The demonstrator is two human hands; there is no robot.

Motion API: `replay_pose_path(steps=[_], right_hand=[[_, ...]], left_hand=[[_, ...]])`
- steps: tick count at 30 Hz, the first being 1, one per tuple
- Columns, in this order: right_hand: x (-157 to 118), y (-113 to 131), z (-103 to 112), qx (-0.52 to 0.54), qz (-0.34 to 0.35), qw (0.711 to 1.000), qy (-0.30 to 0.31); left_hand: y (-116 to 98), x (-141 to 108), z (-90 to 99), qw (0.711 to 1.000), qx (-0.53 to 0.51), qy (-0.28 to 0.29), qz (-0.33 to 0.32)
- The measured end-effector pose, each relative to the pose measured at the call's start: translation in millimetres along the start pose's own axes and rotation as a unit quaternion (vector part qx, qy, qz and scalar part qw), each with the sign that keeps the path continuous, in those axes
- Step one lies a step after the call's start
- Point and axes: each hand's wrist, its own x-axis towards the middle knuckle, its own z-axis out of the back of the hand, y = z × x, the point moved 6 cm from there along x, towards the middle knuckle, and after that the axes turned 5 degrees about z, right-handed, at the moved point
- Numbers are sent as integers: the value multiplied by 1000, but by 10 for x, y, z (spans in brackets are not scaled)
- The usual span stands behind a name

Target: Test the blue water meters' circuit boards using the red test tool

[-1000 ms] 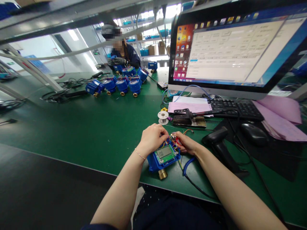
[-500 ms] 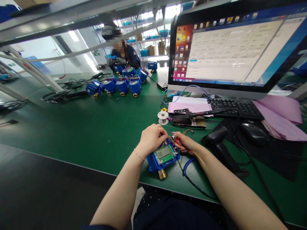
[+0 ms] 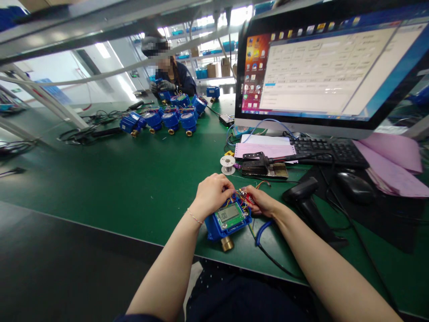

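A blue water meter [image 3: 214, 228] with a brass pipe end [image 3: 227, 243] lies near the front table edge, its housing uncovered. Its display [image 3: 229, 214] sits on a green circuit board. My left hand [image 3: 212, 192] rests over the far left rim, thumb and fingers pinched together at the thin coloured wires [image 3: 233, 199]; their tips are partly hidden. At the meter's far right corner, my right hand [image 3: 263, 201] is closed around a red object with white lettering [image 3: 248, 197], whose kind I cannot make out. A blue cable loop [image 3: 263, 232] lies by the meter.
Beyond my hands are a solder spool [image 3: 228, 165] and a soldering iron in its stand [image 3: 264, 164]. To the right lie a barcode scanner [image 3: 311, 210] and a mouse [image 3: 355, 187], below a monitor [image 3: 321, 76]. Several blue meters [image 3: 170, 120] stand before a gloved co-worker [image 3: 179, 74].
The red object and my right thumb have shifted very slightly at the wires. My left hand and the meter stay in place.
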Motion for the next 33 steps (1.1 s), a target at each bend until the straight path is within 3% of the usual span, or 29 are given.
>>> replay_pose_path(steps=[20,33], right_hand=[[-72,-5,-8,-35,8,999,41],[-86,17,-2,-38,0,999,25]], left_hand=[[49,-39,23,1000,-17,-8,7],[89,-37,17,999,-40,-8,10]])
